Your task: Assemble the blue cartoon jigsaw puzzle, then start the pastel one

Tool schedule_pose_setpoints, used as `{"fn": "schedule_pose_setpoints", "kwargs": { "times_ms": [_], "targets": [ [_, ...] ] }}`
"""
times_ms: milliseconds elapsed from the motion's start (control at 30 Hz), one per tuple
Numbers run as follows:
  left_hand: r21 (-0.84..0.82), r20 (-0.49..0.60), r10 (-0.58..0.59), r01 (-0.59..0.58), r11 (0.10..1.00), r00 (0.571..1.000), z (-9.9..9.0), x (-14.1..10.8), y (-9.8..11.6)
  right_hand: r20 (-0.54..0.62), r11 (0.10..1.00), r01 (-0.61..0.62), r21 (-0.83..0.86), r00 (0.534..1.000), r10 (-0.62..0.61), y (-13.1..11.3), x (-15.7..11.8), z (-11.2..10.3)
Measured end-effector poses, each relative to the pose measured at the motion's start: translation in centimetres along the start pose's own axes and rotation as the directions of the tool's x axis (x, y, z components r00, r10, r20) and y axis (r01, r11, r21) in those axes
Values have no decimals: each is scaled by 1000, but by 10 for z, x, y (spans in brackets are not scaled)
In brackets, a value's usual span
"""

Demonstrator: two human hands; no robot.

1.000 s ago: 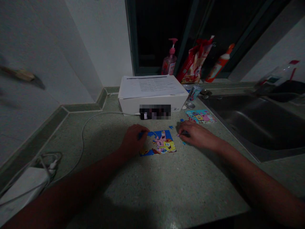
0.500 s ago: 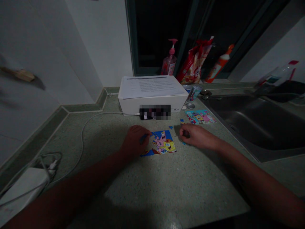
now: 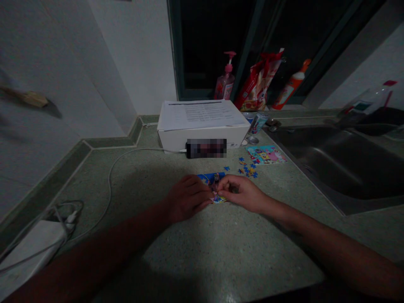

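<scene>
A small cartoon jigsaw puzzle (image 3: 206, 176) lies flat on the counter, its blue upper edge showing and much of the rest covered by both hands. My left hand (image 3: 191, 195) comes over it from the left, fingers bent together and fingertips at its middle; what they hold, if anything, is hidden. From the right, my right hand (image 3: 241, 191) pinches thumb and forefinger over the puzzle, on what seems a small puzzle piece, largely hidden. The fingertips of both hands nearly meet. Several loose puzzle pieces (image 3: 249, 170) lie beyond my right hand, with one blue piece (image 3: 226, 168) apart.
A phone (image 3: 206, 149) on a white cable (image 3: 110, 181) leans against a white box (image 3: 202, 134). A cartoon picture card (image 3: 268, 155) lies beside the metal sink (image 3: 344, 168). A can (image 3: 259, 123) stands behind. At left rests a white power strip (image 3: 34, 240).
My right hand has moved left from beside the loose pieces onto the puzzle. My left hand has shifted right and down over it, covering more of the picture.
</scene>
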State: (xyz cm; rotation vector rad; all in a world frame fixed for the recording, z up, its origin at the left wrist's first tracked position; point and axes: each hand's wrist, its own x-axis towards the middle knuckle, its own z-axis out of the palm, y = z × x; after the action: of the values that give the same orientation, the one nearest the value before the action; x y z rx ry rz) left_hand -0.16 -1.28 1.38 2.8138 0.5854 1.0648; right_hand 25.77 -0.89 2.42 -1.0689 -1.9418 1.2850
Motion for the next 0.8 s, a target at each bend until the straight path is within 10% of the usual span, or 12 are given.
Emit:
{"fn": "schedule_pose_setpoints", "kwargs": {
  "times_ms": [400,800],
  "targets": [
    [-21,50,7,-6,1000,999,-4,0,3,25,993,-70,95,997,68,1,1,8],
    [140,-122,91,-73,987,988,-10,-1,9,53,986,-91,139,995,84,0,2,13]
  ]
}}
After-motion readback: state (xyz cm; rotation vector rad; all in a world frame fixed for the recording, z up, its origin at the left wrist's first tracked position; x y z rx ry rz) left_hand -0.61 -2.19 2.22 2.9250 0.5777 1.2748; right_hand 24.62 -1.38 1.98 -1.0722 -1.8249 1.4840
